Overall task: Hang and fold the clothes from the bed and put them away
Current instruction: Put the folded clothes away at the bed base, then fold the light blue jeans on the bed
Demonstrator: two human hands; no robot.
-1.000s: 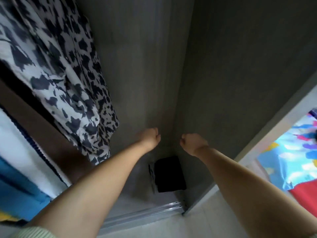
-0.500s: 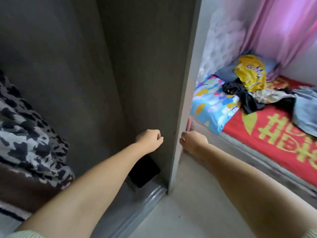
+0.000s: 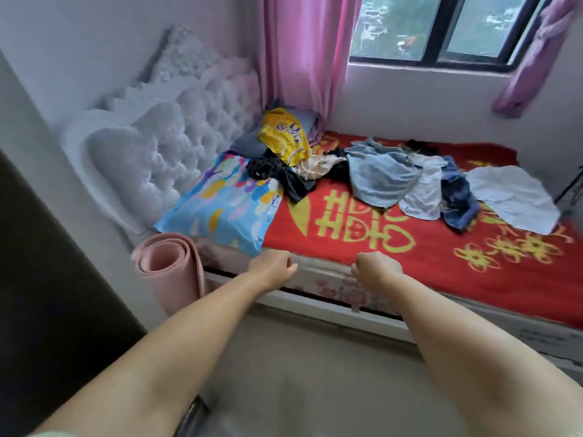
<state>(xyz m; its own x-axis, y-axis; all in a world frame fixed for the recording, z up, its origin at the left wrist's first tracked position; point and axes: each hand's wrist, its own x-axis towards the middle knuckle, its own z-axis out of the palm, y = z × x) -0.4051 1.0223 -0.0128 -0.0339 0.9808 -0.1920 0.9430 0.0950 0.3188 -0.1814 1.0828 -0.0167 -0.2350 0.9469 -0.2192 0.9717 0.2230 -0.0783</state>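
Note:
Clothes lie scattered across the red bedspread point(image 3: 394, 266): a yellow jersey point(image 3: 284, 137) near the headboard, a black garment point(image 3: 277, 175), a cream piece point(image 3: 315, 167), a light blue garment point(image 3: 381, 175), a white top point(image 3: 422, 197), dark denim point(image 3: 456, 197) and a pale shirt point(image 3: 512, 198) at the right. My left hand point(image 3: 273, 269) and my right hand point(image 3: 375, 271) are held out in front of the bed's near edge. Both have curled fingers and hold nothing.
A colourful pillow point(image 3: 224, 203) lies at the head of the bed by the tufted white headboard point(image 3: 164, 146). A rolled pink mat point(image 3: 170, 266) stands beside the bed. The dark wardrobe side point(image 3: 47, 279) is at left. Pink curtain point(image 3: 303, 58) and window point(image 3: 441, 26) are behind.
The view has swung right, from the wardrobe's inside with the spotted garment to the bed. Both hands stay curled and out in front.

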